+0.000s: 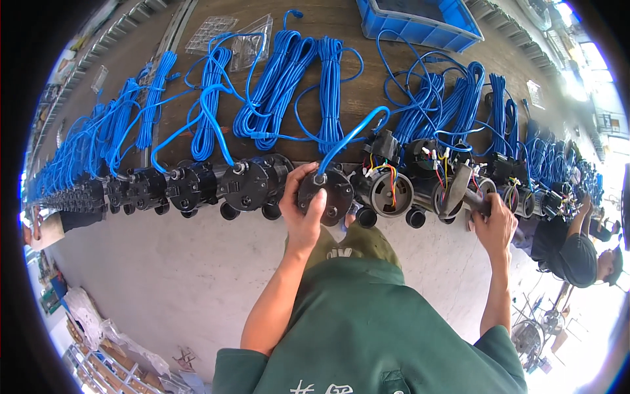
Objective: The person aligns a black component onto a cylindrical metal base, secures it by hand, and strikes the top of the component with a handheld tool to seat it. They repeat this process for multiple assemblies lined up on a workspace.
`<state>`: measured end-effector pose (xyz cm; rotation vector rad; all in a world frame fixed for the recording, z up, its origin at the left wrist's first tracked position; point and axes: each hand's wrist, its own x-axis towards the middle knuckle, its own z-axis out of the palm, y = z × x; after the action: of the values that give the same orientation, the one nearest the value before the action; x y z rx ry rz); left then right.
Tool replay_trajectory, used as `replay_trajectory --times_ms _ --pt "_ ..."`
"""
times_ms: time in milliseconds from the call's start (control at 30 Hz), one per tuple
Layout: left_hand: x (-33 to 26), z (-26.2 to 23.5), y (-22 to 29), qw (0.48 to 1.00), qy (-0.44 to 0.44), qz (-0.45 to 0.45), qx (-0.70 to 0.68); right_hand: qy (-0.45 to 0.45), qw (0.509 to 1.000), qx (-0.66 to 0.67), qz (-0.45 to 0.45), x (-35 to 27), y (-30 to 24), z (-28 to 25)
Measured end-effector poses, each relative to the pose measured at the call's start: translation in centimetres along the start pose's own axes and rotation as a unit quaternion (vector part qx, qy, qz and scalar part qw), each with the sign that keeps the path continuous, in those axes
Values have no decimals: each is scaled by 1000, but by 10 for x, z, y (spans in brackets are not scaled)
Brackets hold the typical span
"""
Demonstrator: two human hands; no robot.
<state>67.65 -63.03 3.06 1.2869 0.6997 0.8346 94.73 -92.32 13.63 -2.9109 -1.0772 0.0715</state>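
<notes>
My left hand point(304, 213) grips a round black end cap point(331, 199) by its left side, thumb laid across its face. A thick blue cable point(354, 134) rises from a metal fitting on that cap and curves to the right. In my right hand point(497, 223) is the handle of a hammer point(455, 190), its worn grey head pointing left above open cylinders. Just right of the cap, an open cylindrical housing point(392, 196) shows coloured wires point(384, 168) coming out of it.
Black capped cylinders point(252, 187) line the bench edge leftward; open wired ones continue rightward. Coiled blue cables point(275, 92) lie along the brown bench point(367, 85). A blue plastic crate point(420, 29) and clear plastic trays point(252, 43) sit farther back. Another person point(571, 249) works at right.
</notes>
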Motion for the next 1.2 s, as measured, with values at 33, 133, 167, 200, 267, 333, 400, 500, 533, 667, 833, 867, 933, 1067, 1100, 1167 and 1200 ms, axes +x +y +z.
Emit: replay_trajectory --times_ms 33,133,167,200,267,333,400,500,533,667,833,867,933,1067,1100,1167,1200 --pt "-1 -1 1 1000 0 3 5 -19 1000 22 7 -6 -2 -1" --pt "0 -1 4 1000 -3 9 17 -61 952 293 60 -19 -35 -4" --pt "2 -2 5 1000 -7 13 20 -81 930 352 63 -30 -40 2" --pt "4 -4 5 1000 -16 5 16 -101 904 410 65 -39 -47 9" --pt "8 -5 6 999 -40 -8 11 -177 813 543 114 -39 -92 -6" --pt "8 -6 5 999 -30 -31 -16 -199 858 472 40 -30 -119 -3" --pt "8 -6 4 998 -33 -45 -33 -242 888 390 16 -21 -137 -3" --pt "13 -7 7 996 -66 -50 -25 -257 879 401 2 -12 -153 -15" --pt "15 -7 9 995 -82 -51 -13 -254 873 415 -2 -13 -157 -21" --pt "19 -11 13 988 -119 -95 -8 -194 856 480 7 -11 -179 -47" --pt "30 -13 21 983 -162 -14 85 -191 864 462 58 -37 -182 -17" --pt "32 -13 22 982 -170 -20 82 -206 860 461 77 -42 -181 -11" --pt "34 -14 22 980 -184 -28 72 -210 845 476 122 -53 -177 -4" --pt "34 -18 20 979 -188 -26 73 -204 834 491 147 -61 -175 -9" --pt "33 -18 18 981 -183 -37 56 -194 837 492 138 -61 -176 -14" --pt "33 -19 19 980 -186 -47 47 -174 844 494 118 -56 -181 -38" --pt "34 -19 20 980 -186 -51 42 -183 840 498 114 -49 -187 -62"
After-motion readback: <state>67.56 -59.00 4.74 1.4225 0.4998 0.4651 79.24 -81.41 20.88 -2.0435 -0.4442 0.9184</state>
